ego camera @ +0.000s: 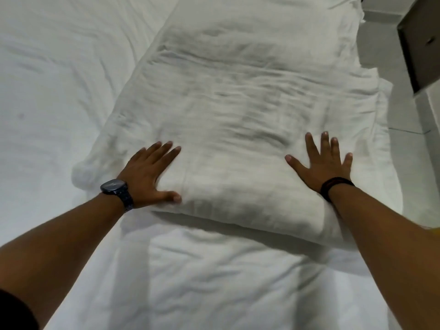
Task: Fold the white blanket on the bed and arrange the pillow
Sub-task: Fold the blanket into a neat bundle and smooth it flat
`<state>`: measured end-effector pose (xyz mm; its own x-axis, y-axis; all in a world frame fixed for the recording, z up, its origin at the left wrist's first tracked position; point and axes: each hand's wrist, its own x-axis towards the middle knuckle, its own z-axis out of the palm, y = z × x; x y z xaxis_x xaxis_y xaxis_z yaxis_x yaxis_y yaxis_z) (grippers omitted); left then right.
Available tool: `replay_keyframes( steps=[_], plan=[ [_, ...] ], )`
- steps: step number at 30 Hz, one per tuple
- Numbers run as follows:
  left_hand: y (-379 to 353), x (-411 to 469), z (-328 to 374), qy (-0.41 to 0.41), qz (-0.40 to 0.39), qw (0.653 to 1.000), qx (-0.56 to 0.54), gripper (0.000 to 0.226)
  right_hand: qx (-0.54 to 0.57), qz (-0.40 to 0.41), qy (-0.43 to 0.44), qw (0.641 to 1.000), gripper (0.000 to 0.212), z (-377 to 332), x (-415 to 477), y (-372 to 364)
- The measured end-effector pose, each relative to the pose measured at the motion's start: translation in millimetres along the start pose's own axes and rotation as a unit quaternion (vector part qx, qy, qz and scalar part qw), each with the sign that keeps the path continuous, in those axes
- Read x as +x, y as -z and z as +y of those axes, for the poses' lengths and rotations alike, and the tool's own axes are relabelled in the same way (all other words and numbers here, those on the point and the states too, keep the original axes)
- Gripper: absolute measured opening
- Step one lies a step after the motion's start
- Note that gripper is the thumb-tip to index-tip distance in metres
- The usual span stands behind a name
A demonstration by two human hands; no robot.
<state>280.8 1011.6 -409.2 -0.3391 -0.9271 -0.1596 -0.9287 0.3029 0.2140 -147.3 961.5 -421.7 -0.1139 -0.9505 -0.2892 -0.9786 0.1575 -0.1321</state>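
The white blanket (pixel 250 96) lies folded into a long thick strip running from the near middle of the bed (pixel 47 91) toward the far right. Its surface is wrinkled and its near folded edge is rounded and puffy. My left hand (pixel 148 175), with a dark watch on the wrist, presses flat on the strip's near left part, thumb along the near edge. My right hand (pixel 325 163), a dark band at the wrist, lies flat with spread fingers on the near right part. No pillow shows apart from the blanket.
White creased sheet covers the bed to the left and in front of the blanket. Past the bed's right edge is pale tiled floor (pixel 404 115) and a dark-fronted piece of furniture (pixel 421 51) at the upper right.
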Motion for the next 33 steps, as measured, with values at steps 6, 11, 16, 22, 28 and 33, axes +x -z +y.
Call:
replay_keyframes(
  steps=[6,11,16,22,28,33],
  plan=[
    [8.0,-30.0,-14.6,0.02,-0.043,0.993,0.111,0.137,0.006,0.036,0.057,0.998,0.101,4.5,-71.4,-0.5],
    [15.2,-37.3,-20.7,0.051,-0.026,0.989,0.139,0.127,-0.089,0.07,0.157,0.981,0.114,2.0,-137.8,-17.9],
    [16.4,-45.0,-35.5,0.041,0.028,0.981,0.19,0.107,-0.105,0.138,0.058,0.983,0.106,22.7,-157.3,-28.0],
    [27.1,-47.6,-34.2,0.086,-0.059,0.978,0.18,0.068,-0.14,0.074,0.015,0.987,0.072,15.8,-157.6,-14.1],
    [48.7,-77.2,-22.9,0.088,0.013,0.981,0.17,0.03,-0.102,0.079,0.001,0.992,0.061,3.6,-191.0,-12.5],
    [63.2,-130.3,-9.9,0.101,0.038,0.977,0.185,0.027,-0.067,0.09,0.017,0.994,0.055,-0.9,-248.5,-19.5]
  ],
)
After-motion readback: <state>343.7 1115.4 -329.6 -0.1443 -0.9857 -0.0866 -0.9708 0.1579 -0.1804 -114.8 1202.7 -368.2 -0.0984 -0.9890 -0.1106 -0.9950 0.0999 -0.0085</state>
